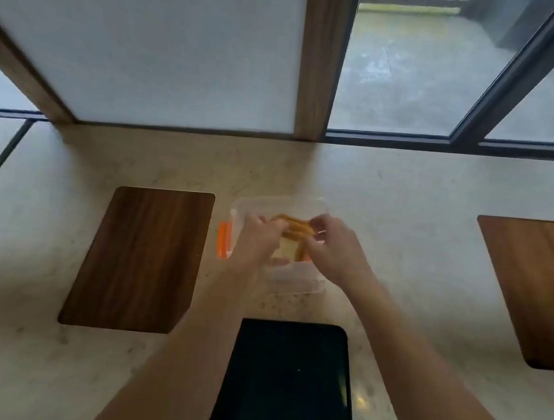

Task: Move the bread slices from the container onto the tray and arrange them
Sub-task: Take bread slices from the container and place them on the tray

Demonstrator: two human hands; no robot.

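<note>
A clear plastic container (296, 281) with an orange clip on its left side stands on the counter's middle. Several bread slices (292, 231) with brown crusts stand packed inside it. My left hand (257, 238) reaches into the container from the left, fingers closed on the slices. My right hand (334, 246) comes in from the right and grips the same stack. A black tray (286, 376) lies bare on the counter, nearer to me than the container. My hands hide the lower parts of the slices.
A dark wooden board (139, 257) lies left of the container. Another wooden board (538, 289) lies at the far right. The pale stone counter (419, 230) ends at a frosted panel and glass windows behind.
</note>
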